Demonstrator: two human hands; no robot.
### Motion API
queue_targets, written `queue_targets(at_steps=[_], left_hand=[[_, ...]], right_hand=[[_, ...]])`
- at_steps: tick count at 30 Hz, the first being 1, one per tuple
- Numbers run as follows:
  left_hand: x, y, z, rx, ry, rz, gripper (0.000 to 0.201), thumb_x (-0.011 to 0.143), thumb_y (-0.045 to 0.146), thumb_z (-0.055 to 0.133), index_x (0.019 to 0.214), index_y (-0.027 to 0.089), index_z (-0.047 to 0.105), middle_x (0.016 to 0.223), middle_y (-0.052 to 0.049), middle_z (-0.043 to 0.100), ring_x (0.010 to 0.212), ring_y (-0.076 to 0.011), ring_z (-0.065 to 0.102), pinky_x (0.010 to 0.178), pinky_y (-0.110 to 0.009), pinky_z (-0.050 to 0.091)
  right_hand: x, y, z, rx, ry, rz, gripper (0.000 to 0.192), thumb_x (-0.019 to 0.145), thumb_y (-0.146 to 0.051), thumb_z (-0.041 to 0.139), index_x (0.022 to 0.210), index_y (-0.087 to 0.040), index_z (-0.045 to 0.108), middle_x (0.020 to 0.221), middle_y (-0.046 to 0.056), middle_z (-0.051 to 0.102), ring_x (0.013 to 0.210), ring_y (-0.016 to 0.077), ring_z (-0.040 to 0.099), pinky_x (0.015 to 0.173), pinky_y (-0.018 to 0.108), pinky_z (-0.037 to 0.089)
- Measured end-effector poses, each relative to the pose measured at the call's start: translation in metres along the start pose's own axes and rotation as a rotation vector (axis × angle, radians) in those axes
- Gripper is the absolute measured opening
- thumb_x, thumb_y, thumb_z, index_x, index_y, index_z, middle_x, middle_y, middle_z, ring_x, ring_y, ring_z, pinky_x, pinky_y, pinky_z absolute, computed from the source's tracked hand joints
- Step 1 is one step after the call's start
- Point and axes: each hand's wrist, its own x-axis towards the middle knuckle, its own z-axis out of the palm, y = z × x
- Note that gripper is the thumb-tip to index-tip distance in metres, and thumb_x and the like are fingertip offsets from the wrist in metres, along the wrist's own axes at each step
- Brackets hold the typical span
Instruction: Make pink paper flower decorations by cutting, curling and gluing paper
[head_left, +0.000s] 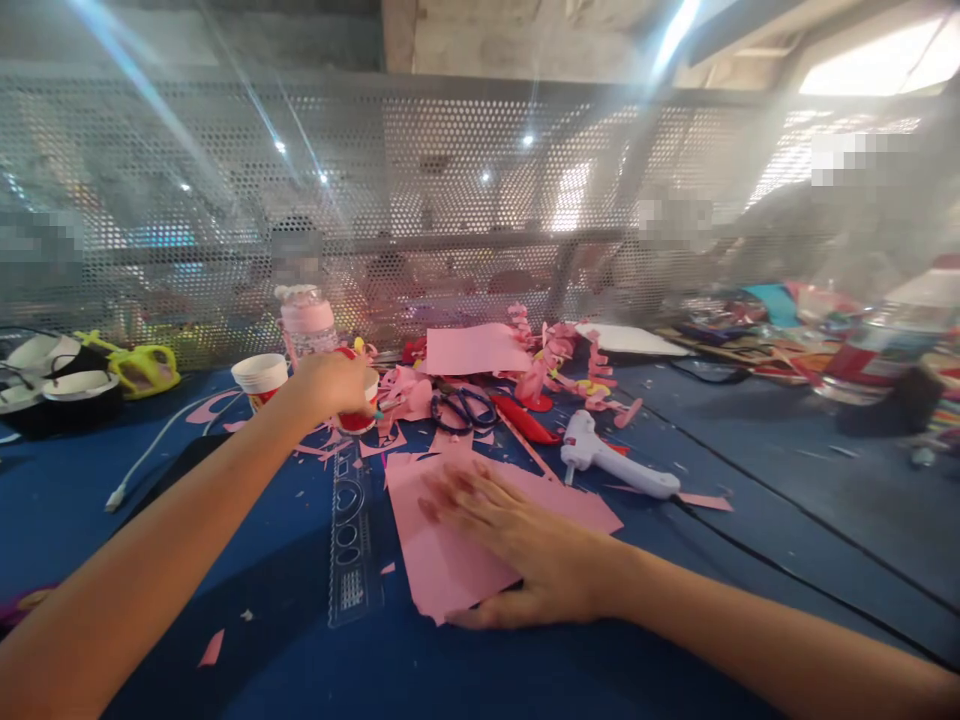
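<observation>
My right hand [525,550] lies flat with its fingers stretched out on a pink sheet of paper [420,540], whose edges are cut unevenly. Farther off to the left, my left hand [337,387] is closed at the top of a red and white paper cup [357,421]; its fingertips are partly hidden. Another paper cup [259,374] stands left of that hand. Between my hands lies a clear stencil ruler [347,540]. Dark-handled scissors [463,410] rest just beyond the pink sheet, beside a red tool [527,420]. Right of them is a white glue gun [619,458].
Pink paper scraps and curled cutouts [551,360] pile up at the back, near a smaller pink sheet [476,349] and a bottle [308,318]. A white cable [146,455] runs on the left. The glue gun's black cord [780,570] trails right. A perforated metal screen [450,200] rises behind.
</observation>
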Motion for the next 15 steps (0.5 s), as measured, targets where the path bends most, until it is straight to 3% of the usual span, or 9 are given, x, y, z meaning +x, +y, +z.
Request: queue_targets(at_steps=[2, 4, 7, 9, 11, 13, 15], left_hand=[[-0.004, 0.005, -0.005, -0.094, 0.157, 0.034, 0.066, 0.072, 0.055, 0.052, 0.120, 0.011, 0.047, 0.114, -0.021, 0.057, 0.100, -0.0358, 0.056, 0.080, -0.044, 0.043], [-0.008, 0.008, -0.009, -0.213, 0.224, 0.120, 0.066, 0.073, 0.061, 0.048, 0.120, 0.015, 0.047, 0.114, -0.017, 0.057, 0.099, -0.0316, 0.056, 0.080, -0.040, 0.043], [-0.011, 0.013, -0.010, -0.333, 0.046, 0.315, 0.068, 0.069, 0.062, 0.054, 0.120, 0.018, 0.047, 0.114, -0.011, 0.058, 0.096, -0.0244, 0.056, 0.078, -0.032, 0.043], [-0.014, 0.017, -0.008, -0.370, -0.048, 0.451, 0.068, 0.066, 0.060, 0.058, 0.121, 0.020, 0.047, 0.117, -0.008, 0.057, 0.099, -0.0217, 0.055, 0.080, -0.029, 0.041], [-0.016, 0.021, -0.006, -0.371, -0.050, 0.566, 0.067, 0.067, 0.058, 0.059, 0.122, 0.022, 0.046, 0.122, -0.006, 0.053, 0.105, -0.0217, 0.051, 0.083, -0.029, 0.039], [-0.018, 0.025, -0.004, -0.364, -0.048, 0.658, 0.066, 0.066, 0.055, 0.060, 0.123, 0.024, 0.045, 0.126, -0.006, 0.050, 0.109, -0.0232, 0.049, 0.085, -0.030, 0.038], [-0.020, 0.028, -0.003, -0.383, -0.074, 0.742, 0.065, 0.065, 0.051, 0.062, 0.122, 0.025, 0.044, 0.127, -0.006, 0.048, 0.109, -0.0243, 0.048, 0.086, -0.031, 0.037]], right_hand=[[-0.002, -0.001, 0.000, 0.028, -0.002, -0.015, 0.083, 0.080, -0.055, 0.052, 0.145, -0.018, 0.016, 0.150, 0.012, 0.012, 0.138, 0.0299, 0.005, 0.111, 0.053, 0.001], [-0.004, -0.005, 0.000, 0.039, 0.000, -0.014, 0.081, 0.081, -0.055, 0.049, 0.144, -0.014, 0.018, 0.149, 0.014, 0.014, 0.138, 0.0298, 0.007, 0.111, 0.053, 0.003], [-0.006, -0.008, 0.001, 0.027, 0.042, -0.010, 0.076, 0.084, -0.057, 0.044, 0.141, -0.009, 0.027, 0.146, 0.018, 0.024, 0.136, 0.0306, 0.018, 0.110, 0.051, 0.018], [-0.005, -0.005, 0.000, 0.044, 0.203, -0.024, 0.057, 0.091, -0.048, 0.032, 0.132, -0.010, 0.043, 0.137, 0.017, 0.043, 0.128, 0.0270, 0.038, 0.102, 0.045, 0.034], [-0.004, 0.005, -0.004, 0.039, 0.486, 0.035, 0.044, 0.095, -0.033, 0.020, 0.108, -0.014, 0.058, 0.109, 0.013, 0.063, 0.102, 0.0205, 0.058, 0.086, 0.037, 0.046], [-0.001, 0.021, -0.010, -0.103, 0.744, 0.192, 0.034, 0.093, -0.030, 0.030, 0.082, -0.016, 0.059, 0.079, 0.008, 0.064, 0.077, 0.0192, 0.058, 0.071, 0.034, 0.047], [0.001, 0.040, -0.017, -0.300, 0.834, 0.334, 0.020, 0.088, -0.025, 0.042, 0.077, -0.016, 0.056, 0.077, 0.008, 0.061, 0.078, 0.0212, 0.054, 0.073, 0.036, 0.044]])
